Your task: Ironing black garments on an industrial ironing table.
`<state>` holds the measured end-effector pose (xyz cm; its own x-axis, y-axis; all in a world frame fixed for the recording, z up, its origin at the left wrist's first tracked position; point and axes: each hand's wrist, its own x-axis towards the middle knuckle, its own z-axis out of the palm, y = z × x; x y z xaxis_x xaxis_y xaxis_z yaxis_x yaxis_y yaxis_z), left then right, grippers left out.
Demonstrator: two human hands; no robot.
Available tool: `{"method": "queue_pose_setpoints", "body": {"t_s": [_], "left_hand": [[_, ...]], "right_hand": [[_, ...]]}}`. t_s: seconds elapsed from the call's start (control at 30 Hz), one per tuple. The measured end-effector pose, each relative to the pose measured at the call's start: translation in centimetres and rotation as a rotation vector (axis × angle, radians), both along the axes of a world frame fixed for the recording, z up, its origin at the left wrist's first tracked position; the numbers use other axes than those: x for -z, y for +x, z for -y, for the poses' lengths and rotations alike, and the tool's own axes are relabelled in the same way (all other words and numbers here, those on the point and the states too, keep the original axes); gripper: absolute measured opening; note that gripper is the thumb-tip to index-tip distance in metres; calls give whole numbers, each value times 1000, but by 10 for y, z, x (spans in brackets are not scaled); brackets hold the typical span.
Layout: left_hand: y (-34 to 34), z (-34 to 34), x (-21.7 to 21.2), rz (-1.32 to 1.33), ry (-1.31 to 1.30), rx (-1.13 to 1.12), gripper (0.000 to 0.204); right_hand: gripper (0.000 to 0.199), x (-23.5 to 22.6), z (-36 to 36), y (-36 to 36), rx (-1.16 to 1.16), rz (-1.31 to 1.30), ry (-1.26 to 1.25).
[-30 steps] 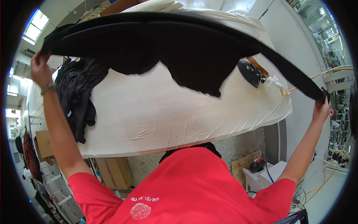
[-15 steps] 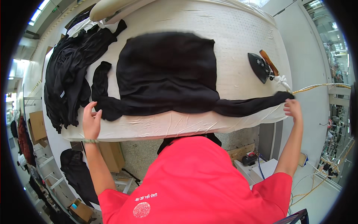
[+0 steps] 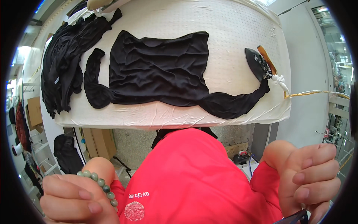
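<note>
A black long-sleeved knit garment (image 3: 160, 67) lies spread on a white padded table, its body wrinkled and its hem edge toward the far side. One sleeve (image 3: 95, 80) bends upward at the left; the other sleeve (image 3: 238, 104) curves to the right, its cuff beside an iron (image 3: 257, 65). My left hand (image 3: 74, 198), with a green bead bracelet (image 3: 101, 182), is raised close to me with curled fingers, off the garment. My right hand (image 3: 311, 173) is likewise lifted at the right, fingers curled in, near a dark frame (image 3: 298, 217) at the lower edge. Neither shows anything held.
A heap of black garments (image 3: 61, 63) covers the table's left end. The iron has a wooden handle and a cord (image 3: 317, 93) running right. Under the table are a cardboard box (image 3: 102, 143) and a small dark motor (image 3: 241, 157). Another black cloth (image 3: 67, 153) hangs at the lower left.
Both hands have left the garment's sleeves and come up close to me, their fingers now curled. The right sleeve's cuff has shifted inward and up, and the body looks more wrinkled.
</note>
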<state>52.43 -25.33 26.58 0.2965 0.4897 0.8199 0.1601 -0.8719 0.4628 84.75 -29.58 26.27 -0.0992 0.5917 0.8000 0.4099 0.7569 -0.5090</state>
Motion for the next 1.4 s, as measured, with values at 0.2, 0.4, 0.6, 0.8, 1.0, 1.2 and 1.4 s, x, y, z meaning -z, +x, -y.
{"method": "queue_pose_setpoints", "body": {"t_s": [0.2,0.4,0.6,0.8,1.0,1.2,1.4], "left_hand": [[63,-8,23,-91,-157,-336,15],[128,-14,42,-255,-422,-158,23],[167,15,12,-305,-521,-117,26],[214,33,0,-713,266,289,29],[248,38,1,-730,524,310,33],[261,45,9,-674,619,315,38],[269,51,7,-643,609,273,43]], "right_hand": [[33,31,-35,81,-25,268,-57],[23,75,-36,111,28,-61,-282],[14,103,-25,162,120,-202,-434],[11,132,-24,189,290,-54,-559],[15,148,-25,194,255,-5,-635],[10,167,-28,191,379,-124,-666],[17,178,-24,193,263,-192,-780]]}}
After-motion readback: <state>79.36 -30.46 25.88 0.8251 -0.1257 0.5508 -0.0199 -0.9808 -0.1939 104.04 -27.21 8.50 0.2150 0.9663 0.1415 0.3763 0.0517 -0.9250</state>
